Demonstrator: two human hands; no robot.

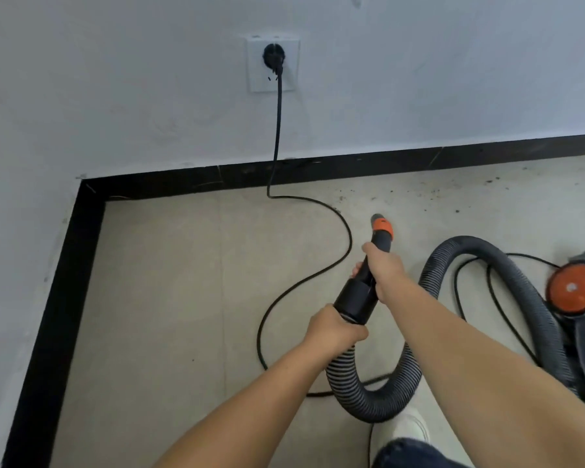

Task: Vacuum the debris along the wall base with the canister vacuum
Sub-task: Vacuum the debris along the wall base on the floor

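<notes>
Head view: right hand [384,268] grips nozzle [381,231], left hand [335,327] grips hose [368,393] cuff. Nozzle tip short of debris [429,192] strewn along baseboard [352,165], right stretch. Approach step; next, reach forward-right, clear of power cord [338,224].

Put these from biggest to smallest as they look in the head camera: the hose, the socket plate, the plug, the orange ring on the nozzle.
1. hose, the biggest by far
2. socket plate
3. plug and orange ring: they look alike, and the ring is nearer the camera, so no ranking.
</notes>
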